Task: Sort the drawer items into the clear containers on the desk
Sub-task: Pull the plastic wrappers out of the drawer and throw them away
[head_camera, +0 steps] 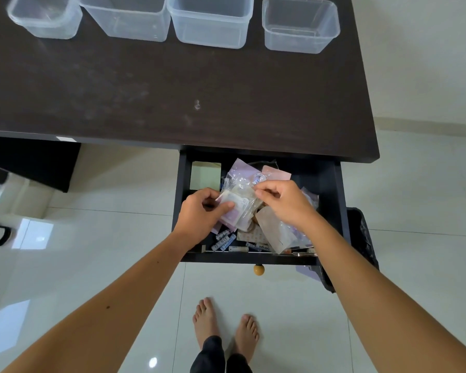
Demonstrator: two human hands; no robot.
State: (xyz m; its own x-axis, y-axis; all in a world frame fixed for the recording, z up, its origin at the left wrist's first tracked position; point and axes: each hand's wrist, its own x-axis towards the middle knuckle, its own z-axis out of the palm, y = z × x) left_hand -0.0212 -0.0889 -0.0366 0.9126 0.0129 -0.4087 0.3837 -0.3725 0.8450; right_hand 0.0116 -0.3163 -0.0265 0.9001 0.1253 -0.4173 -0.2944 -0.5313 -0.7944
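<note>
Clear plastic containers (pixel 210 21) — four, nothing visible inside — line the top of the frame on the dark tabletop (pixel 172 90). Below it, right of centre, the open drawer (pixel 342 200) holds a jumble of packets, batteries (pixel 223 239) and one yellow pad (pixel 205 175). Your left hand (pixel 199 216) and right hand (pixel 283 201) — both grips curled — pinch one clear packet (pixel 240 196) over the pile.

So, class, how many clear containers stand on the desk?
4, in a row along the desk's far edge: far-left container, second container, third container, right-end container.
</note>
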